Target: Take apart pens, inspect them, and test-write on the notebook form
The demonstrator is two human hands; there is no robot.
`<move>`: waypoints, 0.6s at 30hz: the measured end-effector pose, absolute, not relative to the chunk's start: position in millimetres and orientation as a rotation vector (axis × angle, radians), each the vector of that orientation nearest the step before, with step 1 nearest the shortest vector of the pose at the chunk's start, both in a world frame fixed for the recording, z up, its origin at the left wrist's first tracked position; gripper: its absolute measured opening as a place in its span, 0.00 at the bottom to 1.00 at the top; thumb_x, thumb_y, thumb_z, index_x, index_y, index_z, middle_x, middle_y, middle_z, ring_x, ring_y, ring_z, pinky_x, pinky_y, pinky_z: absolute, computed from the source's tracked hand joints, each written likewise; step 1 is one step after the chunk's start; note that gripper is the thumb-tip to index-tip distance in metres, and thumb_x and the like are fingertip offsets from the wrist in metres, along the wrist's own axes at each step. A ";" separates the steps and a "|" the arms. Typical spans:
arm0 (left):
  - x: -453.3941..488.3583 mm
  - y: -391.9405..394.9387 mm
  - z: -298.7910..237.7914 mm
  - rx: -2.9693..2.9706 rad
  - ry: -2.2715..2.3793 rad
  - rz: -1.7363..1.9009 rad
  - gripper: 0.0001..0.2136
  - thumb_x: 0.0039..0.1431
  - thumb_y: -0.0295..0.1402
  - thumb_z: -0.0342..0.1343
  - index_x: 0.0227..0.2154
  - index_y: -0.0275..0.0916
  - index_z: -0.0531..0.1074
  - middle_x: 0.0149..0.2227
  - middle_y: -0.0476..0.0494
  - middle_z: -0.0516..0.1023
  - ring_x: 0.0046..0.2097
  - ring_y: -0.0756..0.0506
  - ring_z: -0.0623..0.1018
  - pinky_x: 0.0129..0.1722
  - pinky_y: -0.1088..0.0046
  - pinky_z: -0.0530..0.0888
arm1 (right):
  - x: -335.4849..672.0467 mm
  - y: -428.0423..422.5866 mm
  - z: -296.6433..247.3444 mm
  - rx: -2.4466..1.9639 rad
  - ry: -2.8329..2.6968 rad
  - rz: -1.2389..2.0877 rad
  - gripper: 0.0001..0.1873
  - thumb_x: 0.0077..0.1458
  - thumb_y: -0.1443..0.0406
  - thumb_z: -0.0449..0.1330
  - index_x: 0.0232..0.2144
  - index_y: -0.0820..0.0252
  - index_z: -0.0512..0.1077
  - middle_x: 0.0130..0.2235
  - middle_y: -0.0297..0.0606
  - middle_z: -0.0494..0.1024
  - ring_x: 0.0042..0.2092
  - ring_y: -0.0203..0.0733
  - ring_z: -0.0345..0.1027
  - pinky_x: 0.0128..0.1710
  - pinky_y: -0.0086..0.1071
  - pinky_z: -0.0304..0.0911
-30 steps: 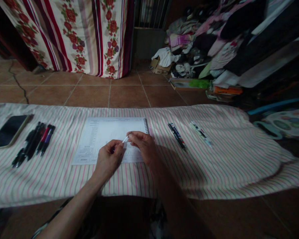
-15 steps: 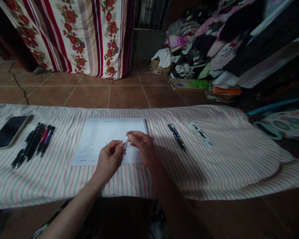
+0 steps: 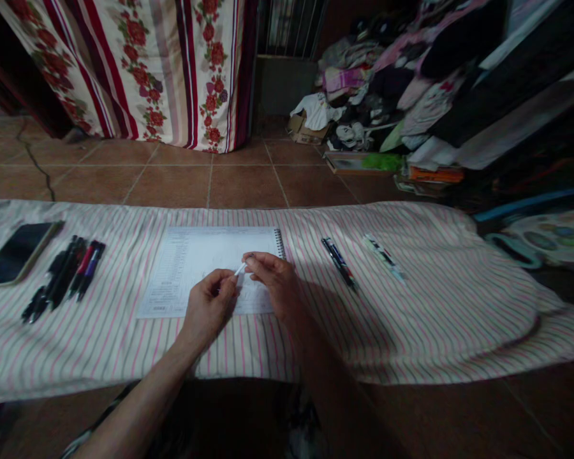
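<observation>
My left hand [image 3: 209, 307] and my right hand [image 3: 276, 284] meet over the lower right part of a spiral notebook [image 3: 191, 261] that lies open on a striped cloth [image 3: 411, 306]. Both hands are closed in a pinch on a small white pen-like object [image 3: 240, 268] held between them; only its short white middle shows. To the right of the notebook lie a dark pen [image 3: 339, 261] and a white patterned pen [image 3: 384, 256]. Several dark and red pens [image 3: 64, 276] lie in a row to the left.
A phone [image 3: 13, 253] lies at the cloth's far left. Beyond the cloth is brown tiled floor [image 3: 229, 182], a floral curtain [image 3: 138, 70] at the back, and a heap of clothes and boxes [image 3: 387, 95] at the back right.
</observation>
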State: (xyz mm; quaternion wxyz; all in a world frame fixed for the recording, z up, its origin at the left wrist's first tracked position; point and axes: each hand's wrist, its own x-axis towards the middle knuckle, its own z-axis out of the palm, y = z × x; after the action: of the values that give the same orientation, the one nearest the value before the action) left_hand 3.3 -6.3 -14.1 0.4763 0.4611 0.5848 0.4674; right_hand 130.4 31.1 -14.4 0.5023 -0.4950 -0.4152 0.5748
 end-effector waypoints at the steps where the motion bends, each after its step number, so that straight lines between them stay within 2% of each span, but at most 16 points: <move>1: 3.3 -6.5 -14.6 1.145 1.436 1.149 0.10 0.50 0.38 0.55 0.26 0.36 0.72 0.19 0.51 0.69 0.23 0.52 0.67 0.24 0.76 0.64 | 130.3 30.3 -13.2 -1.194 -0.994 1.398 0.13 0.41 0.57 0.64 0.30 0.58 0.78 0.28 0.35 0.77 0.33 0.37 0.69 0.32 0.29 0.64; 7: 3.3 -7.0 -17.1 1.187 1.453 1.161 0.10 0.52 0.39 0.54 0.27 0.36 0.72 0.21 0.51 0.70 0.24 0.52 0.67 0.26 0.76 0.65 | 130.2 27.6 -10.3 -1.140 -0.920 1.484 0.13 0.42 0.57 0.64 0.32 0.56 0.78 0.37 0.36 0.79 0.36 0.36 0.70 0.34 0.28 0.63; 18: 1.5 -4.6 -22.5 1.205 1.490 1.178 0.11 0.53 0.40 0.54 0.28 0.37 0.72 0.22 0.52 0.69 0.25 0.52 0.67 0.26 0.76 0.65 | 133.7 28.0 -9.7 -1.121 -0.917 1.550 0.14 0.44 0.56 0.63 0.33 0.56 0.78 0.40 0.37 0.78 0.38 0.36 0.70 0.36 0.27 0.62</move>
State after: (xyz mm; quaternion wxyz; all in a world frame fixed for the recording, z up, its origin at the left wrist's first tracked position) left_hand 1.5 -4.6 -22.5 0.4315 0.4833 0.5974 0.4726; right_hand 133.7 28.0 -9.7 0.4882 -0.4610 -0.3774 0.6377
